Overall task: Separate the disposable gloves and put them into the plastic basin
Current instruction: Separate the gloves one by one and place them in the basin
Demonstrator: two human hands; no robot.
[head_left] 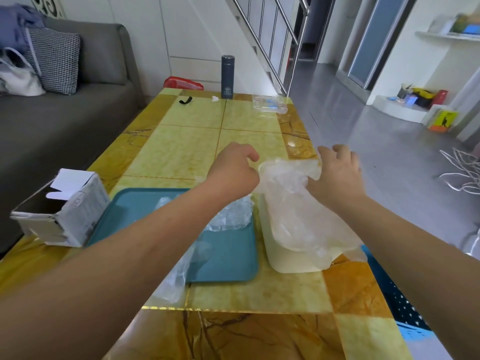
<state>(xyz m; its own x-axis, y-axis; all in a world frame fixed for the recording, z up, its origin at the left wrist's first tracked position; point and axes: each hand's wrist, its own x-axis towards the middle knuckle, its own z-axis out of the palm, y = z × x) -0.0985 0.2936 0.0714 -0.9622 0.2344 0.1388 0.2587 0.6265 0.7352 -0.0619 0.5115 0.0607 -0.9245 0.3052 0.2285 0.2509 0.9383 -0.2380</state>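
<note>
Step in hand: one clear disposable glove [288, 203] is pulled apart from the rest and held over the cream plastic basin [291, 263].
Left hand [233, 175]: fingers curled, apparently pinching the glove's near edge.
Right hand [337, 175]: film bunches into it, so it looks to be gripping the far edge.
Next move: lower the glove and let go with both hands so it settles inside, not draped over the rim.
Remaining stock: crumpled gloves [231, 214] lie on the teal tray [226, 258] on the worktop [246, 289].
Hidden: both hands' fingertips; the basin's inside; how many gloves are left.
</note>
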